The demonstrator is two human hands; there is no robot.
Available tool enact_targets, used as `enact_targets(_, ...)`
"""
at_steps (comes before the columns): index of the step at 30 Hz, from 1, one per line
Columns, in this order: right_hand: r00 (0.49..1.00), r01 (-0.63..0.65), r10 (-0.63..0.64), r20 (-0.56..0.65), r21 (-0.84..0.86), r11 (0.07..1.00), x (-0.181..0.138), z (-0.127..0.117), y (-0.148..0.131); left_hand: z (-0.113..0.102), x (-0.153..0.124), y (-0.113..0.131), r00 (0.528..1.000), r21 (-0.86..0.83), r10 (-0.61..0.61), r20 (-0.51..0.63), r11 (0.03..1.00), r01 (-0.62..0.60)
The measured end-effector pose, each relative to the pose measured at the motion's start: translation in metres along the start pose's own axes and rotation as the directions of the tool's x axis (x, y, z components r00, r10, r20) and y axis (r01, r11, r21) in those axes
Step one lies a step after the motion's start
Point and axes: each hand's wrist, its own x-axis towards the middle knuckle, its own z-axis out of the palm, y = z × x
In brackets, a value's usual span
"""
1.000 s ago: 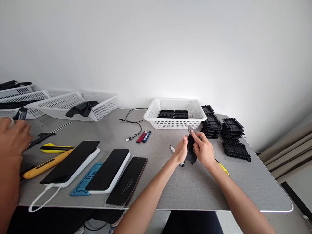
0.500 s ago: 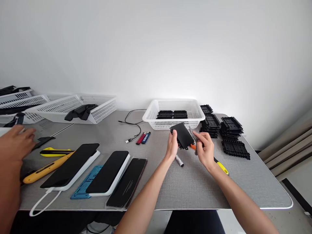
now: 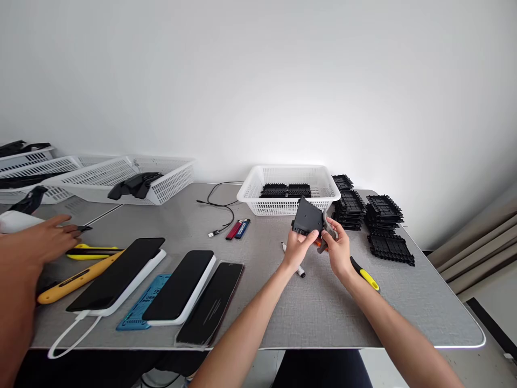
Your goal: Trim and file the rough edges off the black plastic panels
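Left hand (image 3: 298,248) now low on black plate (image 3: 307,216)

Black plate (image 3: 307,216) at new tilt

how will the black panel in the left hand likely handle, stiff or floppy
The black panel is probably stiff: its far end shows no sag beyond the left hand. The small projections along its near edge could catch on things, and might be its more fragile part.
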Motion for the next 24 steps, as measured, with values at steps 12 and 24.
enact_targets(12, 0.979, 0.165, -0.185, -0.081, -0.201, 0.966, 0.030, -0.029, 0.006, -0.020, 0.011, 0.022, 0.943, -0.296, -0.260, 0.207, 0.902, 0.314)
enact_targets(24, 0.922, 0.359, -0.387, -0.001, -0.375, 0.855, 0.035, -0.034, 0.009, -0.017, 0.008, 0.015, 0.874, -0.269, -0.470, 0.124, 0.832, 0.485)
